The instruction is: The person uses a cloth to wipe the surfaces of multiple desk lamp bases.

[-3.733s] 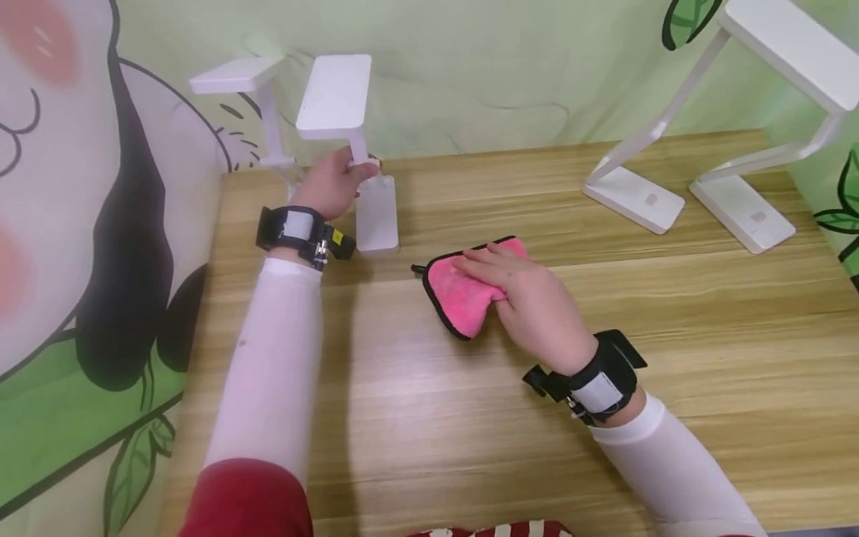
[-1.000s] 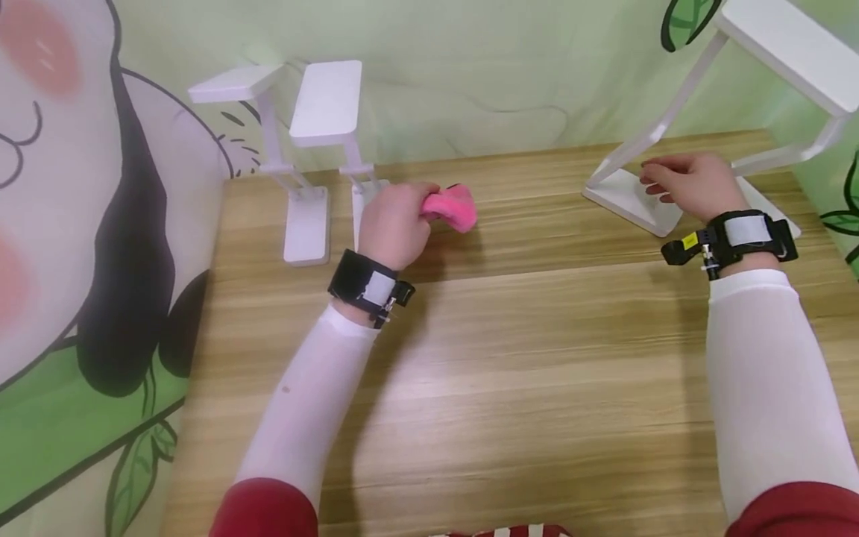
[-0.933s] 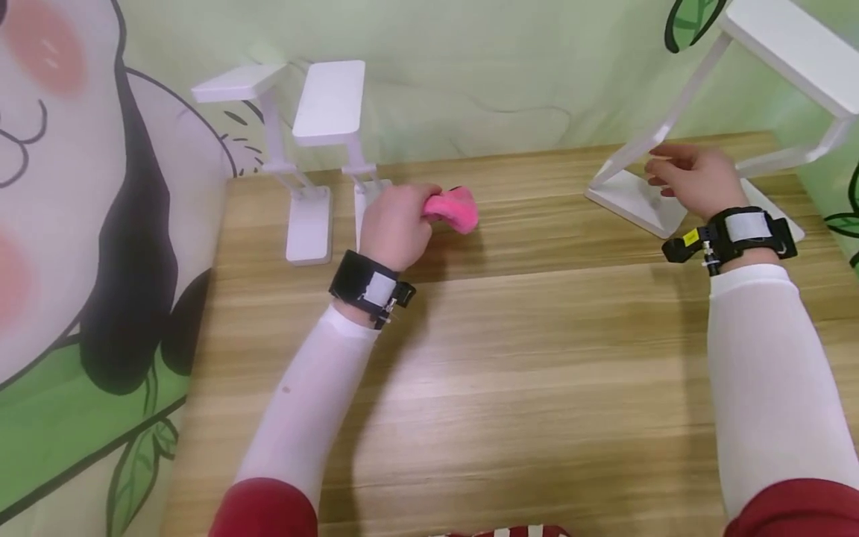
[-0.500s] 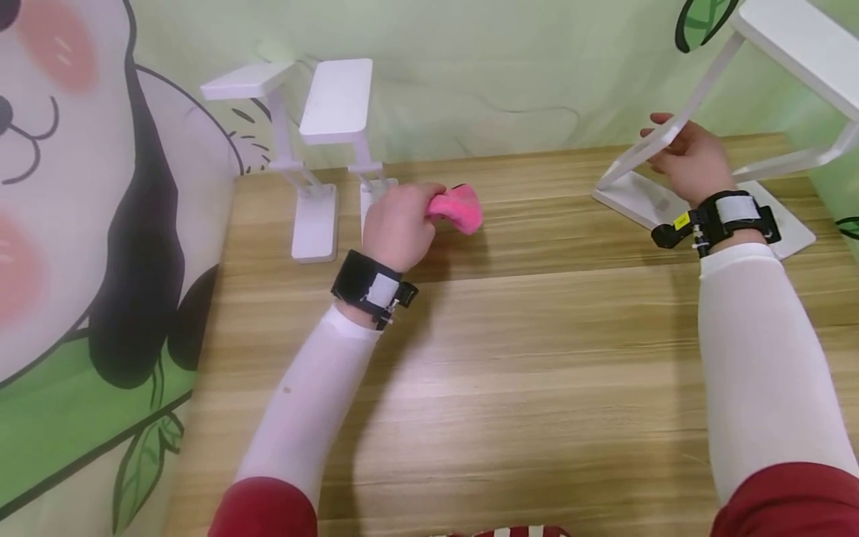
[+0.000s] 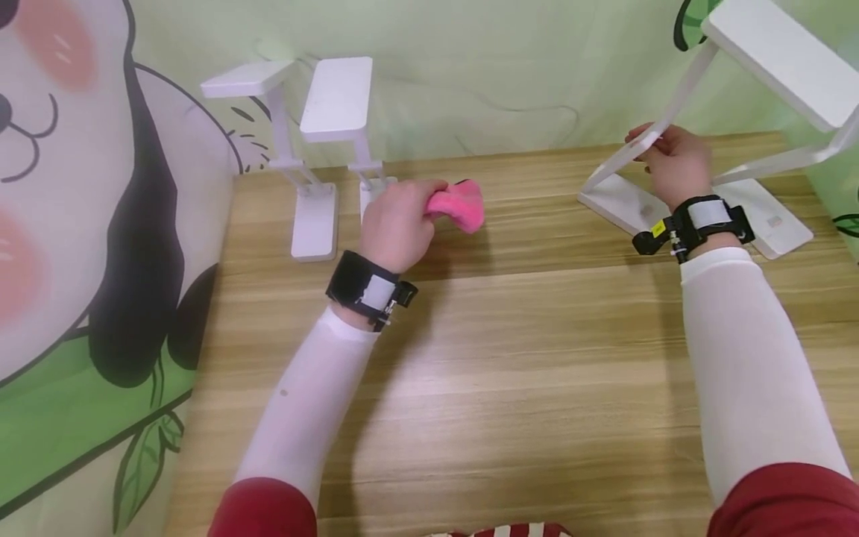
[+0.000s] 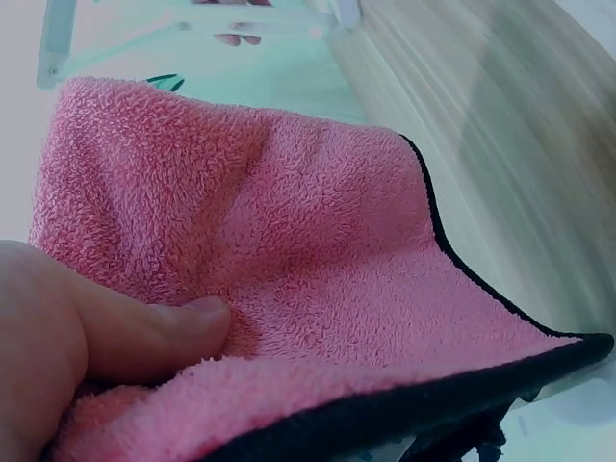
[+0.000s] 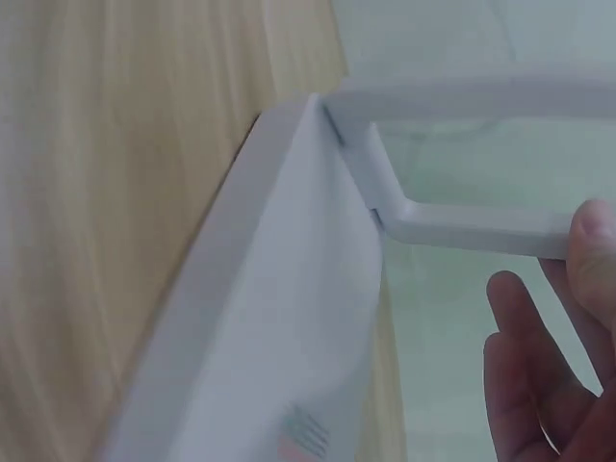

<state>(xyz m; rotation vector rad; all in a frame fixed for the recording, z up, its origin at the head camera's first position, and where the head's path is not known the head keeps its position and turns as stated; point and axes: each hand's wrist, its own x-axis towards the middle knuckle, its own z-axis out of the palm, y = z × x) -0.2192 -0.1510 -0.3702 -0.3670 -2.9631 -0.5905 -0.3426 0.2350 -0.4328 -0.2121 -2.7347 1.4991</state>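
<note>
A pink cloth (image 5: 463, 205) with black edging is held in my left hand (image 5: 397, 231), and the left wrist view has the thumb (image 6: 159, 337) pressing on its fluffy side. This hand is in front of a white desk lamp (image 5: 335, 97), hiding most of its base. At the right, my right hand (image 5: 681, 168) grips the slanted arm of another white desk lamp (image 5: 614, 198). In the right wrist view the thumb (image 7: 592, 236) lies on that lamp arm (image 7: 481, 228), with fingers behind it.
Another white lamp (image 5: 315, 224) stands at far left, and one more lamp (image 5: 772, 220) is close beside the gripped one. Behind the wooden table (image 5: 503, 388) is a pale green wall (image 5: 483, 89). A panda mural (image 5: 60, 186) covers the left wall.
The cloth has passed from my right hand to my left, which earlier held a left lamp. My right hand has reached the right lamp's arm, and that lamp has shifted slightly left.
</note>
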